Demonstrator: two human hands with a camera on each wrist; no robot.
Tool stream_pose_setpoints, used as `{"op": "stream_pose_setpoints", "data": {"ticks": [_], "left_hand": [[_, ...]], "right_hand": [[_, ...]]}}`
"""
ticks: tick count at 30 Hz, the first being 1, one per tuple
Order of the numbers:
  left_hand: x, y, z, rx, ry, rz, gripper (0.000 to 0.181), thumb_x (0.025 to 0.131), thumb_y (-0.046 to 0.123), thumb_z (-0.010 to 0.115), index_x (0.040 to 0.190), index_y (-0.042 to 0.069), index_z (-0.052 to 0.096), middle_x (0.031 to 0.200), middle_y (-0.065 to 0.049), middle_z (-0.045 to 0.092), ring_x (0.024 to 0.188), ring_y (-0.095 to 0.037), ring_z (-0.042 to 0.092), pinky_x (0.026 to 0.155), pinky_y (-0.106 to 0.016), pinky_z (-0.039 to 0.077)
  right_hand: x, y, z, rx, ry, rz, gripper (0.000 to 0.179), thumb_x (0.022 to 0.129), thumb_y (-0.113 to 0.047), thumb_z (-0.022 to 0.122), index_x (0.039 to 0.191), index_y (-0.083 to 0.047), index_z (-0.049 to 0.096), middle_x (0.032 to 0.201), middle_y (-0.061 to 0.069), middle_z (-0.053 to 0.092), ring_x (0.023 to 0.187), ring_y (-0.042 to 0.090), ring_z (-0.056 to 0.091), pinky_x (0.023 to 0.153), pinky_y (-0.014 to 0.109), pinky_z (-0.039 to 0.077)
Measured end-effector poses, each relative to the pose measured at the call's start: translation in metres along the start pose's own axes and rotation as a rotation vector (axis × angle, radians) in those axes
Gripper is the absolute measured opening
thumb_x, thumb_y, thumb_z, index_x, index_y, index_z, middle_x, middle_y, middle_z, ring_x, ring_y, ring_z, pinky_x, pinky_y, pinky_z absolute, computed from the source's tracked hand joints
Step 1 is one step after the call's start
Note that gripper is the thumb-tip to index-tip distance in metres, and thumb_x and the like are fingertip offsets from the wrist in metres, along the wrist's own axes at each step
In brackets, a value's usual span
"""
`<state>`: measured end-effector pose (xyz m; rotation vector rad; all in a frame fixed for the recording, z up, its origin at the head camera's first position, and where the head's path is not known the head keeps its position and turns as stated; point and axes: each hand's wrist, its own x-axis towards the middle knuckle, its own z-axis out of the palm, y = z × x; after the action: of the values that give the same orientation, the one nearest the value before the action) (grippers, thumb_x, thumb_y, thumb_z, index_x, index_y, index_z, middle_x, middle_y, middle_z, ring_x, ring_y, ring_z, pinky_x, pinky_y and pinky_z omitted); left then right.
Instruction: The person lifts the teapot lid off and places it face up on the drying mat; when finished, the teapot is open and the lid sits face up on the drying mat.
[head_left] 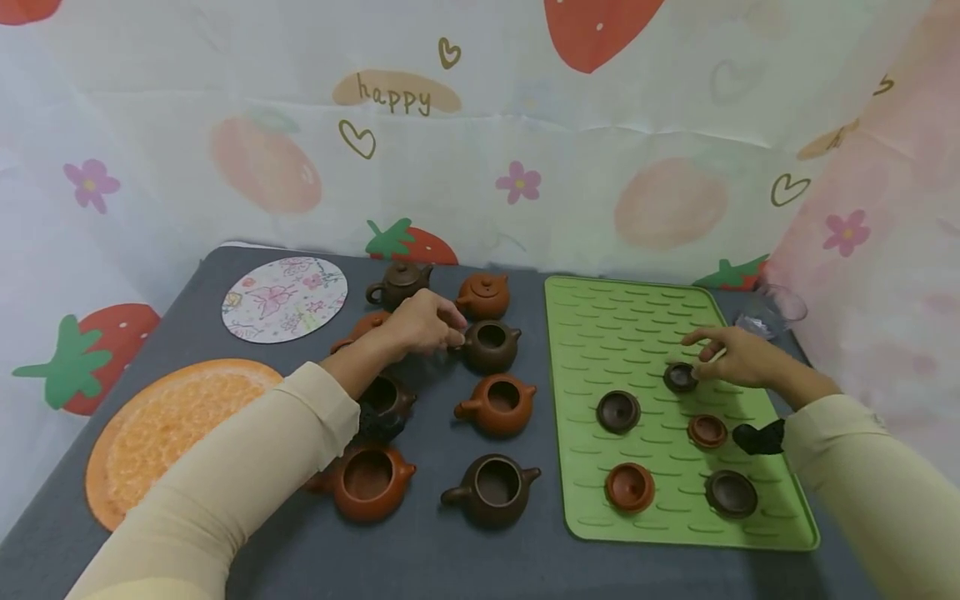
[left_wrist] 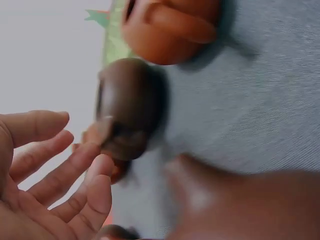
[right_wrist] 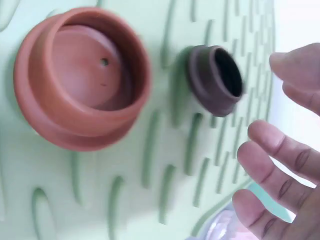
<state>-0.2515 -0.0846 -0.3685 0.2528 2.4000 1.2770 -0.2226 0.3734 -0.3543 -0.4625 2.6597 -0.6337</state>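
Observation:
My left hand (head_left: 424,323) reaches to the handle side of a lidless dark brown teapot (head_left: 491,345). In the left wrist view its fingers are loosely bent and spread apart, with fingertips right at the handle of that teapot (left_wrist: 131,100). Over the green mat (head_left: 600,333), my right hand (head_left: 738,357) hovers beside a small dark lid (head_left: 680,377) lying upside down. The right wrist view shows the thumb and fingers parted, with nothing between them, near the dark lid (right_wrist: 215,80); a reddish lid (right_wrist: 82,80) lies closer to the camera.
Lidless teapots in orange (head_left: 497,406) and brown (head_left: 491,492) stand in columns. Two lidded ones, dark (head_left: 401,283) and orange (head_left: 483,296), are at the back. Several more upturned lids lie on the mat. At left are a patterned round mat (head_left: 285,300) and an orange one (head_left: 172,425).

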Motion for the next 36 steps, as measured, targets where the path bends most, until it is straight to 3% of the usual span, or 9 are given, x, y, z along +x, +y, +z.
{"op": "stream_pose_setpoints", "data": {"ticks": [6,12,15,20,29,36], "left_hand": [[-0.012,0.015,-0.021,0.035,0.008,0.105,0.022,0.089,0.009,0.07,0.111,0.004,0.069,0.102,-0.009,0.066,0.087,-0.028,0.063,0.075,-0.043,0.052],[-0.027,0.03,-0.038,0.014,0.037,0.205,0.022,0.09,0.011,0.07,0.111,0.005,0.069,0.102,-0.007,0.067,0.09,-0.027,0.062,0.072,-0.039,0.051],[-0.034,0.037,-0.044,0.035,0.061,0.241,0.022,0.089,0.013,0.071,0.111,0.006,0.07,0.103,-0.007,0.066,0.09,-0.026,0.06,0.069,-0.035,0.05],[-0.047,0.044,-0.057,0.043,0.093,0.29,0.025,0.089,0.014,0.071,0.113,0.006,0.069,0.106,-0.008,0.066,0.093,-0.023,0.06,0.074,-0.038,0.05],[-0.068,0.044,-0.074,0.044,0.144,0.361,0.028,0.09,0.011,0.07,0.117,0.004,0.068,0.106,-0.011,0.065,0.093,-0.026,0.06,0.08,-0.042,0.048],[-0.082,0.031,-0.08,0.015,0.195,0.357,0.028,0.09,0.013,0.07,0.116,0.005,0.069,0.109,-0.009,0.066,0.094,-0.023,0.063,0.079,-0.04,0.051]], "right_hand": [[-0.007,-0.017,-0.013,0.024,0.078,-0.046,0.046,0.092,-0.015,0.066,0.133,0.001,0.051,0.11,0.022,0.056,0.099,0.038,0.058,0.07,0.044,0.051],[-0.013,-0.035,-0.024,0.049,0.111,-0.048,0.047,0.093,-0.016,0.067,0.135,-0.001,0.051,0.11,0.019,0.055,0.093,0.03,0.062,0.067,0.038,0.05],[-0.016,-0.045,-0.028,0.035,0.128,-0.081,0.046,0.092,-0.015,0.068,0.133,-0.002,0.053,0.109,0.017,0.055,0.09,0.027,0.061,0.066,0.037,0.05],[-0.018,-0.064,-0.036,-0.022,0.149,-0.146,0.044,0.092,-0.015,0.067,0.133,-0.005,0.055,0.111,0.015,0.056,0.092,0.026,0.061,0.066,0.038,0.05],[-0.022,-0.094,-0.043,-0.073,0.151,-0.198,0.046,0.093,-0.021,0.067,0.136,-0.01,0.054,0.117,0.013,0.056,0.098,0.026,0.06,0.07,0.041,0.049],[-0.028,-0.115,-0.04,-0.044,0.135,-0.248,0.045,0.093,-0.018,0.066,0.136,-0.011,0.054,0.119,0.012,0.055,0.1,0.026,0.057,0.077,0.043,0.05]]}}
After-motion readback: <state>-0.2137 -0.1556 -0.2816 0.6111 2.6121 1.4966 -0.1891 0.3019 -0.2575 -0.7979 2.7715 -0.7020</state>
